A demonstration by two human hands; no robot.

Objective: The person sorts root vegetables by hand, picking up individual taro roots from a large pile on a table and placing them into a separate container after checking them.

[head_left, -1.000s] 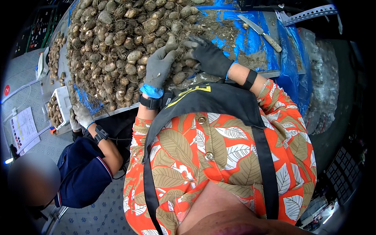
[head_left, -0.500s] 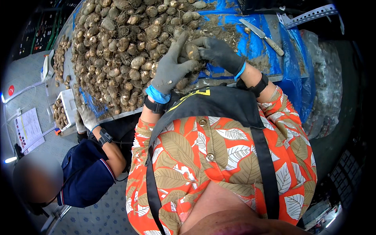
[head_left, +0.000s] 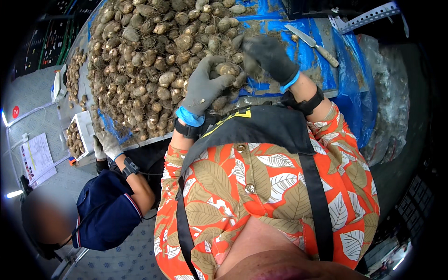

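Note:
A large heap of small brown taro corms (head_left: 149, 60), soil-covered and hairy with roots, is spread over the table. My left hand (head_left: 200, 88), in a grey glove, is closed around a taro corm (head_left: 227, 69) at the heap's near right edge. Just right of that corm is my right hand (head_left: 271, 58), in a dark glove, with its fingers smeared by motion. Whether anything is in those fingers cannot be made out. Blue glove or cuff material shows at both wrists.
A knife (head_left: 313, 44) with a light handle lies on the blue plastic sheet (head_left: 301, 58) at right. To the left, a co-worker's gloved hands (head_left: 108, 143) are beside a white tray (head_left: 85, 133) of corms. A perforated metal bar (head_left: 368, 17) juts out at far right.
My right hand has pulled away from the corm, slightly up and to the right. My left hand has tilted and keeps its hold, with the corm now more exposed.

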